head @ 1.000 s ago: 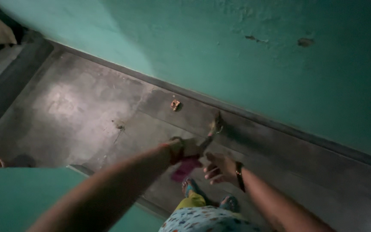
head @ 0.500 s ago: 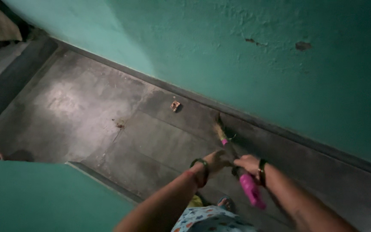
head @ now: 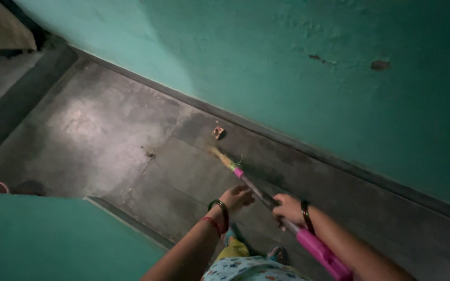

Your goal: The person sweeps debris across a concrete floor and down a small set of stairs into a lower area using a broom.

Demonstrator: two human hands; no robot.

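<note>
- Broom (head: pixel 266 198) with pink handle end and dark shaft, slanting from lower right up toward the grey floor (head: pixel 95 130); straw-coloured bristle tip down on the floor, near a small orange-brown scrap (head: pixel 217 132) beside the wall base.
- Right hand (head: pixel 289 208) closed around the shaft just above the pink grip, dark bangle at the wrist.
- Left hand (head: pixel 237 198) just beside the shaft, farther toward the bristles, fingers curled; probably touching it, though too dim and blurred to tell whether actually gripping.
- Green and red bangles on the left wrist.
- Below the hands, patterned clothing and sandalled feet (head: pixel 277 253).
- Small bit of debris (head: pixel 149 153) lying on the floor, well left of the bristles.
- Teal wall (head: pixel 313 78) along the floor's far edge, marked with dark chips.
</note>
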